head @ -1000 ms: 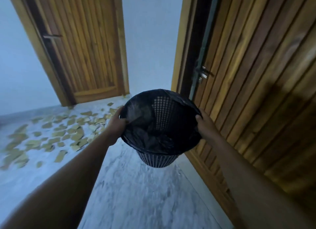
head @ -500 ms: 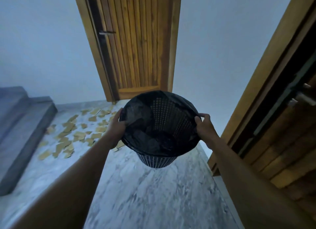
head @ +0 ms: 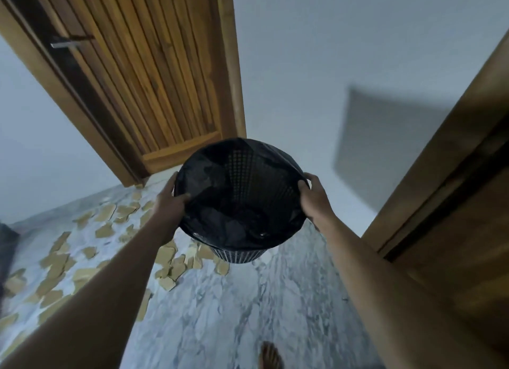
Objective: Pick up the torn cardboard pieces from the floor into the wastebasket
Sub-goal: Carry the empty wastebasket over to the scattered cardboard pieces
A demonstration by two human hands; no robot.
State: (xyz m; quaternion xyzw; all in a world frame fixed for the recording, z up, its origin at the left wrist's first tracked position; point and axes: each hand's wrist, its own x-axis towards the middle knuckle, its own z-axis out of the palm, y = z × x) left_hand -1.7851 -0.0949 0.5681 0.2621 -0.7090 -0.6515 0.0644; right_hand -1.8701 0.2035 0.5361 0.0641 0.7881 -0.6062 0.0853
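cardboard pieces lie scattered on the marble floor, at eight o'clock from the wastebasket and under the left arm. the left hand grips the basket rim at nine o'clock, the right hand at three o'clock, holding it off the floor. a wooden door stands at eleven o'clock.

One wastebasket, two hands, many cardboard scraps.

There is one black mesh wastebasket with one dark liner bag inside it. Two hands are on its rim: the left hand and the right hand. One bare foot shows at the bottom edge. Two wooden doors appear, the far door and the near door. The torn cardboard pieces on the marble floor number several dozen, too many and too blurred for an exact count.
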